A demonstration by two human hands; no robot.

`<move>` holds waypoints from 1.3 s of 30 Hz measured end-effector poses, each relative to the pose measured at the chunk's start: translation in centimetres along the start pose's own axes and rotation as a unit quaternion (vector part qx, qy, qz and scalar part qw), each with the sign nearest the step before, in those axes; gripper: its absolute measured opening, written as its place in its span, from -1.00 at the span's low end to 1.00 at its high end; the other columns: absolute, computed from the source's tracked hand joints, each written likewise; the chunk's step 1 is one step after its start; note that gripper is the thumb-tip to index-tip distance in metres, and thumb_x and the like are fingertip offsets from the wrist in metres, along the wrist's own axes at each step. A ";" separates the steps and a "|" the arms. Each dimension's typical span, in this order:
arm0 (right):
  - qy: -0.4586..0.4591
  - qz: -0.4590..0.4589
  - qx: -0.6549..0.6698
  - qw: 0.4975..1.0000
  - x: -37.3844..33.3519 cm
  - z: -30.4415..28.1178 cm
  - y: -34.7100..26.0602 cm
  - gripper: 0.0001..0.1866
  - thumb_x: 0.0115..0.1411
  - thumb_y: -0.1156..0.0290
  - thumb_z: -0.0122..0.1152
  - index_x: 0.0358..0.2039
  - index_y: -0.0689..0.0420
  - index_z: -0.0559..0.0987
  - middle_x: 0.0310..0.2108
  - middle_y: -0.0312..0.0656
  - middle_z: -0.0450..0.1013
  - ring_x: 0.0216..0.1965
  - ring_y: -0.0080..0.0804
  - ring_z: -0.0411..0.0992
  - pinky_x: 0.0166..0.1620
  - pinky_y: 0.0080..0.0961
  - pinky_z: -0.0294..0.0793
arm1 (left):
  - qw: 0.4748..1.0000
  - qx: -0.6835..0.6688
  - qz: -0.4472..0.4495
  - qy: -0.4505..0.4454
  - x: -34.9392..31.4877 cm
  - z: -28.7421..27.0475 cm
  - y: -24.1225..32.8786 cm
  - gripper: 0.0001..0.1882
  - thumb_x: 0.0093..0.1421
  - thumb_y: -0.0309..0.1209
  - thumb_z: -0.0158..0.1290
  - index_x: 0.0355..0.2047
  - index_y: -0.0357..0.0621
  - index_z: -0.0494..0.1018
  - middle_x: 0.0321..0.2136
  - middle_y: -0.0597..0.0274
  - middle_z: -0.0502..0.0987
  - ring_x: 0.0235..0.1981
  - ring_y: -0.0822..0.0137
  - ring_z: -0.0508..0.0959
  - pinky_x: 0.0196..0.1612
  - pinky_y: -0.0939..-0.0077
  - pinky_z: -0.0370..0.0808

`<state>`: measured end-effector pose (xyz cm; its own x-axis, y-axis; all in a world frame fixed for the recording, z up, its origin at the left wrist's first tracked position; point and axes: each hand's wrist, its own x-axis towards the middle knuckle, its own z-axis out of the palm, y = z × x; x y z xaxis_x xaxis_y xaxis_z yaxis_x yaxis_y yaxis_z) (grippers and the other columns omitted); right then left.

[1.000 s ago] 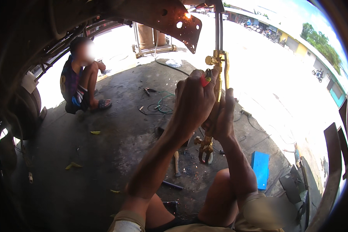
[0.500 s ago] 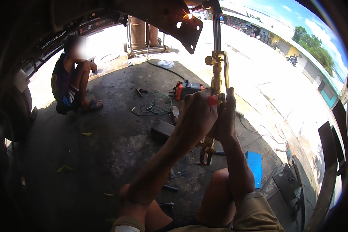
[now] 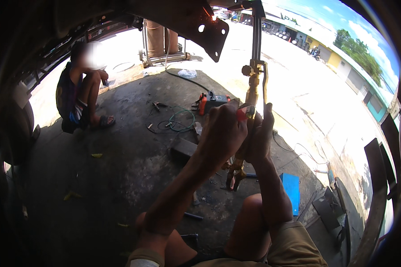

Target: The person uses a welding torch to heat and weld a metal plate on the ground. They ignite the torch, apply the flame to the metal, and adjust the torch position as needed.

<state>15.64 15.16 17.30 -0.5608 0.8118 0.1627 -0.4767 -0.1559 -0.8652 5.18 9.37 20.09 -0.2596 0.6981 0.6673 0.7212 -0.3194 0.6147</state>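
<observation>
A brass cutting torch (image 3: 252, 84) stands upright in front of me, its long tubes rising to a bent head beside a dark steel plate with holes (image 3: 211, 39). A small orange glow shows on the plate near the torch's tip. My right hand (image 3: 259, 138) is wrapped round the torch handle, below the brass lever. Pressed close beside it, my left hand (image 3: 223, 129) is closed round a small red lighter (image 3: 244, 114) with a shiny metal end. The left fingers lie against the torch handle. Brass hose fittings (image 3: 236, 175) hang beneath my hands.
At left, a person (image 3: 78, 91) squats near a wheel. Beyond lie an orange-and-black machine (image 3: 213, 102) with cables and clamps, and gas cylinders (image 3: 155, 39) on a cart. A blue box (image 3: 290, 193) and metal pieces (image 3: 329, 207) lie right. Dark framework hangs overhead.
The torch has shifted slightly right relative to the steel plate, still with a glow on the plate. Both hands keep their grips. The distant motorcycle has moved left along the street.
</observation>
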 end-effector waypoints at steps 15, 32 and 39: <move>-0.046 0.022 -0.033 0.998 -0.6 -1.4 -1.3 -0.14 0.24 -0.55 -0.51 -0.14 0.02 0.44 -0.65 -0.33 0.27 -0.78 -0.52 0.18 -0.72 -0.55 0.16 | 0.980 0.103 0.104 0.133 1.9 -0.2 2.2 -0.73 0.29 -0.37 0.14 -0.18 -0.37 0.43 -0.52 -0.13 0.58 -0.45 -0.14 0.65 -0.39 0.10 0.57; -0.002 0.037 -0.025 0.999 -1.4 -0.7 -1.7 -0.16 0.20 -0.59 -0.46 -0.23 -0.03 0.42 -0.64 -0.31 0.29 -0.75 -0.51 0.19 -0.67 -0.52 0.17 | 0.964 0.192 0.151 0.107 2.6 -2.8 3.5 -0.69 0.28 -0.28 0.16 -0.32 -0.31 0.37 -0.49 -0.11 0.53 -0.43 -0.05 0.66 -0.41 0.12 0.60; -0.037 0.022 -0.003 0.999 -1.5 -1.9 -1.0 -0.13 0.21 -0.58 -0.53 -0.23 0.02 0.38 -0.64 -0.27 0.30 -0.76 -0.45 0.23 -0.71 -0.52 0.21 | 0.971 0.149 0.162 0.093 5.1 0.2 3.1 -0.59 0.33 -0.15 0.13 -0.43 -0.28 0.38 -0.64 -0.08 0.52 -0.58 -0.05 0.63 -0.55 0.17 0.53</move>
<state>18.27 15.14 17.04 -0.6299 0.7605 0.1578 -0.4456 -0.1874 -0.8754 6.23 12.12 25.30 -0.0793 0.4557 0.8866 0.9312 -0.2836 0.2290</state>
